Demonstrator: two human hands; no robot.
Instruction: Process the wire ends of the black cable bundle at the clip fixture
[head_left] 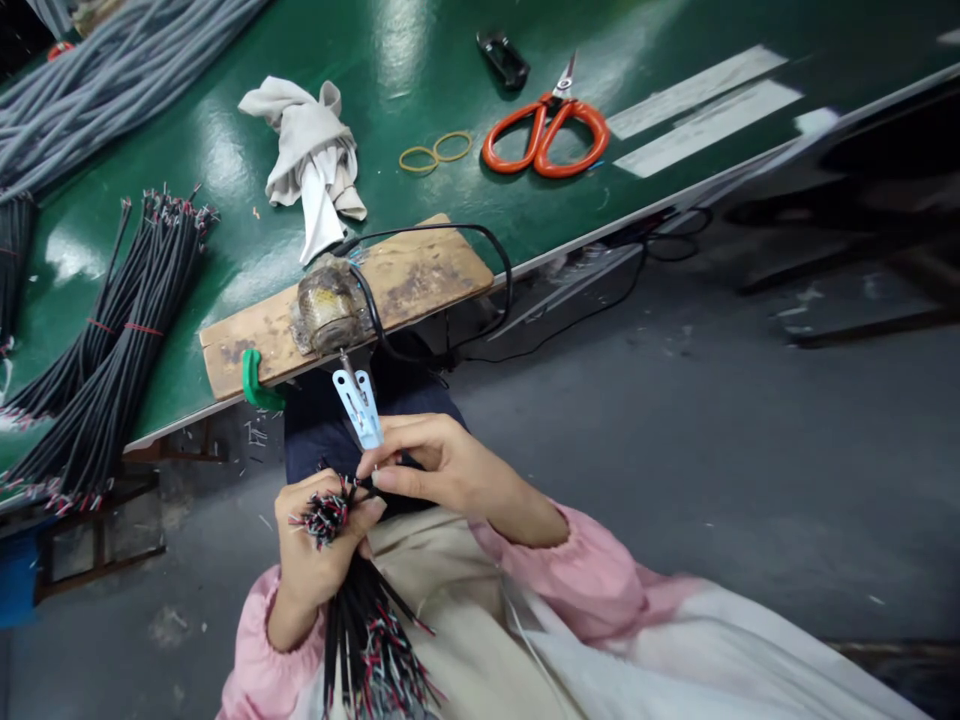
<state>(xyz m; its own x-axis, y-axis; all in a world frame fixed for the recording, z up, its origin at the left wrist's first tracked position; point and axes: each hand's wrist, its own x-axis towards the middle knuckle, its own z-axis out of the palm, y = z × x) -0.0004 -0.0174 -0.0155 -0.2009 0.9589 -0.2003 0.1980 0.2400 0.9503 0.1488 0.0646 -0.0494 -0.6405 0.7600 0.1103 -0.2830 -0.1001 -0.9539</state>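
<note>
My left hand is wrapped round a bundle of black cables, whose red, white and black wire ends stick out above the fist. More stripped ends hang below it over my lap. Close on the right, my right hand pinches at a wire end beside the bundle, with thumb and index finger nearly together. Just above those fingertips is a light blue clip, on the shaft of a small motor fixed to a wooden board.
A green clamp grips the board at the green table's edge. On the table lie cable bundles, grey cables, a cloth, rubber bands, orange-handled scissors, a black object and pale strips.
</note>
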